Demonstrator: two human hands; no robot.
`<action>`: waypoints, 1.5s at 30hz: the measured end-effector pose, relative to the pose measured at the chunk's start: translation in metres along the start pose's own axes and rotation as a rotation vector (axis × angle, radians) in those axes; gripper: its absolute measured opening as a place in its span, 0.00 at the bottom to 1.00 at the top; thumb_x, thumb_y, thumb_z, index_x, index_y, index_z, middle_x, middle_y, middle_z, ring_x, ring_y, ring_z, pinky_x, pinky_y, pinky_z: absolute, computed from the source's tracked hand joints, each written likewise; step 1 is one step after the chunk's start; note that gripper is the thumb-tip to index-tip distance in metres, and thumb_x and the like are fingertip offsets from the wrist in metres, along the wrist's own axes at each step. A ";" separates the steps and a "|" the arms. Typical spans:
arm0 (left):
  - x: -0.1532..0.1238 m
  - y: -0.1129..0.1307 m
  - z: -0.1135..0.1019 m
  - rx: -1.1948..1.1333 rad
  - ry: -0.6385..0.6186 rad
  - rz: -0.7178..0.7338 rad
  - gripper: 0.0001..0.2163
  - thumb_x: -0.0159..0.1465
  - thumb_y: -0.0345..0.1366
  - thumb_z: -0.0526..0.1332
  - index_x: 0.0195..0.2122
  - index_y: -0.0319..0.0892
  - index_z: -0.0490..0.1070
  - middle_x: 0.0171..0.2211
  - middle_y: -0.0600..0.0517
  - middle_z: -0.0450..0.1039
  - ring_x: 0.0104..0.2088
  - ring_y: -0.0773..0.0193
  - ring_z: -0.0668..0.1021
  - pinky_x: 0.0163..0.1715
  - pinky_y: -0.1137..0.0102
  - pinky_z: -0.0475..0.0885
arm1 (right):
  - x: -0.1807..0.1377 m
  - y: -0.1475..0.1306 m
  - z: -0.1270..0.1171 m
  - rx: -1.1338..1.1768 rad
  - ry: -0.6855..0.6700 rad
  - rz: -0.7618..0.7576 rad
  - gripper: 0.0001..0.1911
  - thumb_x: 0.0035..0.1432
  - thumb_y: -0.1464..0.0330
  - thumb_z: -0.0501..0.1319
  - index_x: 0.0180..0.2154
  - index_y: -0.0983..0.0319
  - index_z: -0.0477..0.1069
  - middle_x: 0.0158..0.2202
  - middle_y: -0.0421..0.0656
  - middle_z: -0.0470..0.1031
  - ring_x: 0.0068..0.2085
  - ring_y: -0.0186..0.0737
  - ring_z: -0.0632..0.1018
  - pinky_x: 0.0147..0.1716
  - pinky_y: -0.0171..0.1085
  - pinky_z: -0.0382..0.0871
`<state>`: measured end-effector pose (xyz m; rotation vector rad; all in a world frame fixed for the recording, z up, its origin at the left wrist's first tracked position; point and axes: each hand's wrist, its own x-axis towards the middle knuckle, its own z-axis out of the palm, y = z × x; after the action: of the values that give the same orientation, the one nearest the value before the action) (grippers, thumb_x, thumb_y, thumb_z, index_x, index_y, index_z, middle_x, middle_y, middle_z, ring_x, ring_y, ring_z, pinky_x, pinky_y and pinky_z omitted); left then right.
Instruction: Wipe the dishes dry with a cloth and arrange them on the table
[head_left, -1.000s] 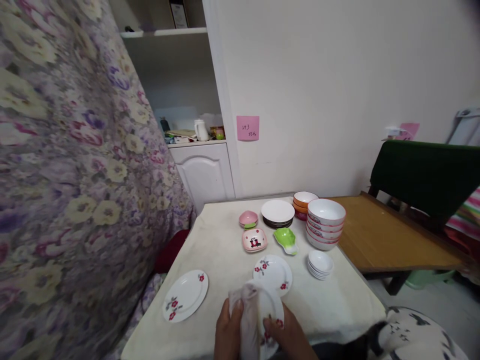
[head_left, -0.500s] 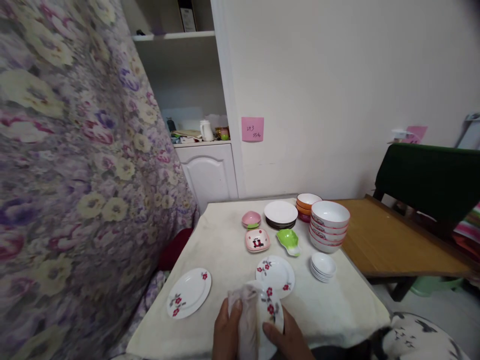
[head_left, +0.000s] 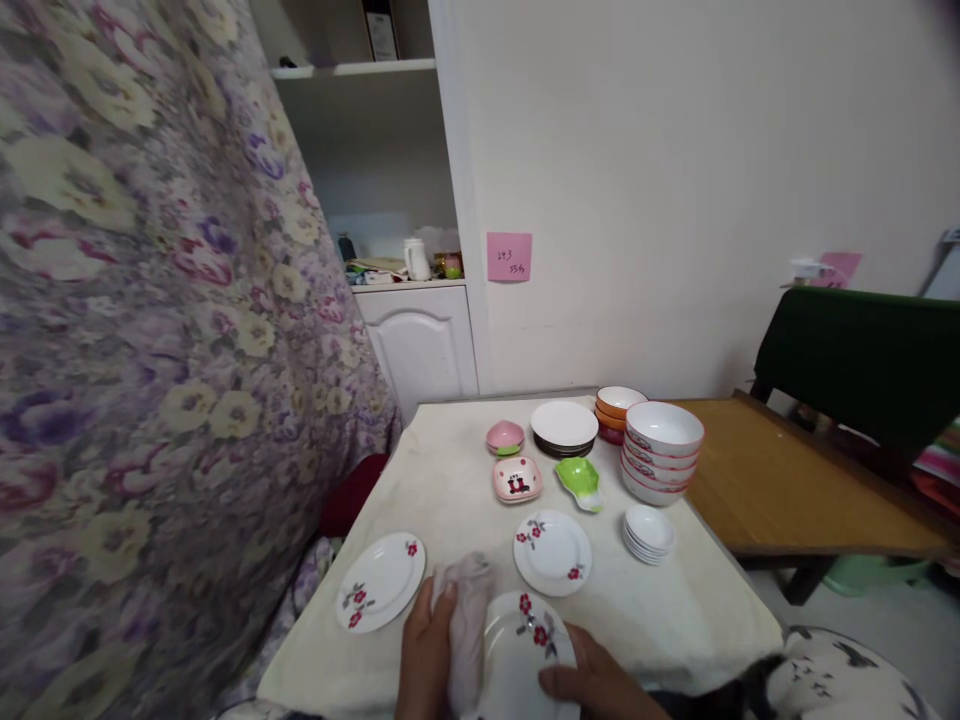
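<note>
A white plate with red flowers [head_left: 517,650] is gripped at its right edge by my right hand [head_left: 592,675], thumb on the face. My left hand [head_left: 427,640] is closed around a pale cloth [head_left: 469,610], just left of the plate; whether the cloth touches the rim I cannot tell. Beyond them lies a matching flowered plate [head_left: 553,553], flat on the table. Another flowered plate [head_left: 382,583] rests to the left of my left hand.
On the cream-covered table [head_left: 442,480] stand pink dishes [head_left: 517,480], a green leaf-like dish [head_left: 580,482], stacked white plates [head_left: 564,424], orange bowls [head_left: 619,402], large red-rimmed bowls [head_left: 663,450] and small white dishes [head_left: 649,533]. A floral curtain [head_left: 187,350] hangs at left.
My left hand and the cloth have shifted left, off the plate's face. The held plate has come lower and turned its face more toward me, and the plate behind it is now uncovered.
</note>
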<state>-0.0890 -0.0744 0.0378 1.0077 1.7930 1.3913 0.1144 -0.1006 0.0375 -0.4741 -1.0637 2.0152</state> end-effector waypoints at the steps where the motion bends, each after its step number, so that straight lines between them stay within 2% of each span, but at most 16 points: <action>1: 0.002 -0.001 -0.003 0.012 0.017 -0.006 0.23 0.58 0.44 0.58 0.52 0.36 0.68 0.57 0.41 0.67 0.60 0.53 0.66 0.61 0.61 0.56 | -0.001 0.001 -0.002 -0.014 0.017 0.005 0.29 0.40 0.60 0.69 0.45 0.65 0.71 0.33 0.46 0.80 0.34 0.48 0.80 0.38 0.44 0.71; 4: 0.004 -0.005 -0.013 0.053 0.000 -0.024 0.24 0.58 0.46 0.58 0.52 0.36 0.67 0.57 0.41 0.68 0.59 0.50 0.67 0.61 0.58 0.56 | -0.003 0.000 -0.010 -0.064 0.095 0.015 0.31 0.39 0.55 0.68 0.44 0.66 0.71 0.34 0.48 0.80 0.35 0.48 0.80 0.35 0.42 0.71; 7: 0.000 -0.010 -0.020 0.112 -0.047 -0.035 0.27 0.59 0.47 0.55 0.54 0.35 0.64 0.58 0.39 0.65 0.60 0.49 0.64 0.62 0.57 0.54 | -0.005 -0.002 -0.017 -0.118 0.207 0.018 0.34 0.40 0.50 0.67 0.44 0.66 0.71 0.36 0.49 0.80 0.35 0.50 0.79 0.37 0.45 0.71; 12: -0.005 -0.021 -0.026 0.114 -0.120 0.080 0.24 0.58 0.44 0.55 0.54 0.41 0.65 0.60 0.46 0.63 0.63 0.54 0.60 0.62 0.62 0.52 | -0.003 0.001 -0.034 -0.222 0.411 -0.069 0.32 0.45 0.48 0.63 0.42 0.67 0.72 0.34 0.49 0.80 0.35 0.48 0.78 0.38 0.45 0.71; 14: -0.007 -0.025 -0.025 0.110 -0.199 0.083 0.20 0.57 0.42 0.56 0.49 0.42 0.68 0.54 0.47 0.70 0.58 0.52 0.67 0.59 0.62 0.57 | -0.002 0.005 -0.042 -0.246 0.479 -0.101 0.30 0.48 0.48 0.62 0.42 0.67 0.72 0.31 0.47 0.79 0.31 0.44 0.78 0.33 0.42 0.72; 16: -0.011 -0.026 -0.021 0.095 -0.312 0.077 0.15 0.56 0.42 0.55 0.42 0.43 0.71 0.42 0.49 0.76 0.48 0.52 0.74 0.53 0.63 0.64 | -0.002 0.009 -0.048 -0.275 0.534 -0.084 0.29 0.51 0.48 0.60 0.42 0.66 0.71 0.25 0.44 0.77 0.24 0.41 0.76 0.22 0.37 0.69; 19: -0.022 -0.020 -0.012 0.043 -0.498 0.080 0.10 0.57 0.41 0.55 0.35 0.44 0.71 0.30 0.53 0.75 0.36 0.56 0.76 0.40 0.67 0.69 | -0.003 0.012 -0.050 -0.301 0.572 -0.049 0.27 0.52 0.48 0.58 0.41 0.66 0.70 0.20 0.42 0.73 0.19 0.39 0.72 0.13 0.33 0.60; 22: -0.033 -0.008 -0.005 -0.018 -0.611 0.059 0.12 0.58 0.45 0.56 0.35 0.43 0.71 0.29 0.53 0.75 0.35 0.58 0.75 0.38 0.69 0.69 | -0.005 0.009 -0.047 -0.286 0.588 -0.087 0.25 0.53 0.49 0.59 0.40 0.65 0.71 0.20 0.41 0.73 0.20 0.39 0.73 0.18 0.35 0.65; 25: -0.036 -0.001 0.000 -0.068 -0.644 0.018 0.16 0.58 0.49 0.56 0.36 0.42 0.72 0.33 0.51 0.77 0.37 0.57 0.76 0.40 0.67 0.69 | -0.005 0.004 -0.042 -0.267 0.584 -0.089 0.28 0.52 0.48 0.59 0.43 0.66 0.72 0.21 0.42 0.76 0.23 0.42 0.75 0.26 0.41 0.70; 28: -0.028 -0.007 0.002 -0.095 -0.592 -0.032 0.18 0.56 0.52 0.58 0.36 0.41 0.74 0.35 0.50 0.78 0.40 0.55 0.77 0.43 0.66 0.69 | -0.003 0.004 -0.042 -0.226 0.555 -0.109 0.31 0.50 0.47 0.59 0.44 0.67 0.72 0.31 0.48 0.80 0.34 0.48 0.78 0.38 0.46 0.72; 32: -0.015 -0.024 -0.002 -0.160 -0.298 -0.168 0.23 0.51 0.53 0.62 0.39 0.40 0.74 0.40 0.46 0.79 0.45 0.51 0.77 0.47 0.62 0.70 | -0.001 0.009 -0.047 -0.201 0.566 -0.132 0.32 0.51 0.48 0.60 0.46 0.68 0.71 0.41 0.50 0.80 0.43 0.50 0.77 0.48 0.47 0.68; 35: -0.014 -0.029 -0.008 -0.113 -0.135 -0.223 0.25 0.54 0.52 0.60 0.47 0.40 0.69 0.45 0.44 0.77 0.47 0.49 0.77 0.50 0.58 0.70 | -0.004 0.008 -0.050 -0.331 0.613 -0.127 0.32 0.52 0.48 0.58 0.47 0.67 0.71 0.43 0.51 0.79 0.46 0.53 0.76 0.48 0.47 0.68; 38: -0.018 -0.022 -0.010 0.024 -0.039 -0.205 0.29 0.54 0.53 0.58 0.52 0.39 0.66 0.52 0.42 0.72 0.53 0.47 0.73 0.55 0.56 0.65 | -0.007 0.006 -0.049 -0.542 0.628 -0.170 0.30 0.55 0.49 0.56 0.47 0.66 0.73 0.46 0.52 0.78 0.50 0.55 0.74 0.52 0.50 0.64; 40: -0.023 -0.016 -0.007 0.059 -0.052 -0.168 0.30 0.55 0.54 0.57 0.53 0.39 0.65 0.55 0.42 0.69 0.58 0.49 0.68 0.58 0.58 0.61 | -0.007 0.009 -0.045 -0.628 0.617 -0.179 0.29 0.55 0.49 0.56 0.47 0.65 0.73 0.49 0.52 0.76 0.51 0.56 0.72 0.55 0.51 0.60; 42: -0.029 -0.015 -0.002 0.039 -0.145 -0.086 0.28 0.56 0.53 0.56 0.53 0.40 0.65 0.57 0.44 0.68 0.60 0.52 0.65 0.61 0.61 0.57 | -0.005 0.017 -0.039 -0.643 0.588 -0.161 0.30 0.53 0.48 0.57 0.48 0.63 0.74 0.50 0.51 0.75 0.54 0.57 0.71 0.57 0.52 0.59; 45: -0.037 -0.026 0.005 0.012 -0.238 0.000 0.26 0.54 0.51 0.60 0.50 0.42 0.68 0.58 0.44 0.66 0.62 0.50 0.63 0.62 0.59 0.54 | -0.001 0.033 -0.029 -0.634 0.584 -0.152 0.33 0.50 0.45 0.57 0.50 0.61 0.72 0.53 0.51 0.73 0.57 0.58 0.67 0.59 0.53 0.56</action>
<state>-0.0713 -0.1081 0.0131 1.1295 1.6270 1.2062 0.1175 -0.0975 -0.0058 -1.1843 -1.2847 1.2434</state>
